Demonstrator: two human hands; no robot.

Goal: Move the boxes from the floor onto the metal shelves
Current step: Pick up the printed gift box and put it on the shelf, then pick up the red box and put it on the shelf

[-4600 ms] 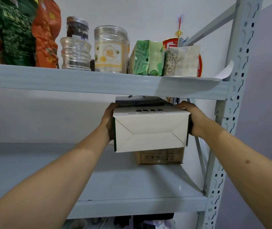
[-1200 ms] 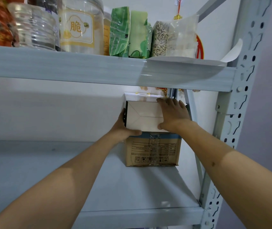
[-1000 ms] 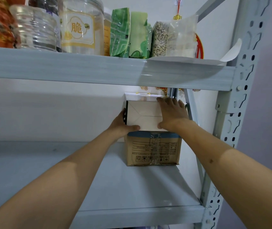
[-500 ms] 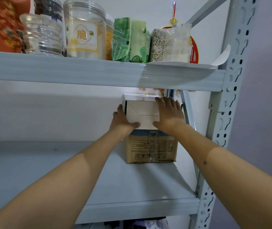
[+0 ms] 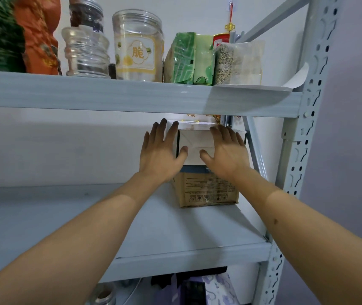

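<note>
Two bare forearms reached up from the near edge of the middle shelf (image 5: 175,234) toward the white box (image 5: 194,146). That box sat on top of the brown box (image 5: 206,188), at the back right of this shelf, close under the upper shelf (image 5: 131,93). Both hands had straight, spread fingers and gripped nothing. The left hand (image 5: 160,153) lay at the white box's left front corner, thumb on its face; whether the palm touched I could not tell. The right hand (image 5: 226,150) lay flat over the right half of that face. So the box lay straight ahead of the fingertips, its length seeming to run back toward the wall, with neither hand clearly nearer. Above the white box, the clear jar (image 5: 138,45) looked empty, and a ribbed jar (image 5: 85,51) beside it too.
</note>
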